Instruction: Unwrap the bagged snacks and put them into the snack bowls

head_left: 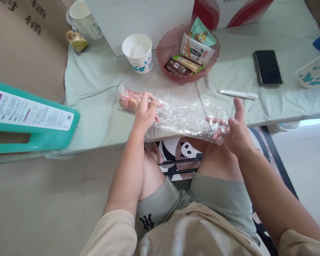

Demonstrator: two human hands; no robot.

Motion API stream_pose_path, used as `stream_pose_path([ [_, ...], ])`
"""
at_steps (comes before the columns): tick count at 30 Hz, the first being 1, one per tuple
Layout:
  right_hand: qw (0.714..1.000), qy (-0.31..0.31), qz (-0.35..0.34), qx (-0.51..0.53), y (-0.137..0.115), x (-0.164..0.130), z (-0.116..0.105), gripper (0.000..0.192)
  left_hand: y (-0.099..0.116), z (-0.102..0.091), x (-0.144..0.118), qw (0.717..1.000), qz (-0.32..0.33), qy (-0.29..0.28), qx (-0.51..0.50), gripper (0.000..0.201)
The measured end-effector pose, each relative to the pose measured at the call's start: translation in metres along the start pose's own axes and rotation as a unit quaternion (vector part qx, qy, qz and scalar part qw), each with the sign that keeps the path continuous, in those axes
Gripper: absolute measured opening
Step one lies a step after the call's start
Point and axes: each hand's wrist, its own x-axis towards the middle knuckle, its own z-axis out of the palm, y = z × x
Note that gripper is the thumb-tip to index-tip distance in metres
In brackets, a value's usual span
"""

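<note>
Home living space: cloth-covered low table (96, 106), snack bowl (188, 53), paper cup (137, 53), phone (267, 67), panda rug (181, 153).

Clear glossy plastic bag (185, 119), crinkly, on matt cloth table cover (96, 92)
</note>
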Motion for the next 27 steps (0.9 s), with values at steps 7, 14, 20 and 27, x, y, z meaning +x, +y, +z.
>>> stream_pose_path([
  [7, 0.995, 0.042, -0.058, -0.064, -0.022, -0.033, 0.0, 0.027, -0.003, 0.0, 0.0, 0.999, -0.004, -0.037, 0.008, 0.02],
  [14, 0.986, -0.02, -0.093, -0.138, -0.014, -0.087, 0.013, 0.02, -0.009, 0.002, 0.008, 0.998, 0.008, -0.055, 0.031, 0.018],
  [20, 0.996, -0.037, 0.049, -0.058, -0.004, -0.114, 0.036, 0.037, -0.015, 0.003, 0.014, 0.99, 0.048, -0.035, 0.128, 0.01],
  [27, 0.987, -0.108, 0.093, -0.069, 0.003, -0.125, 0.043, 0.037, -0.012, 0.003, 0.014, 0.961, 0.103, -0.067, 0.247, 0.012],
])
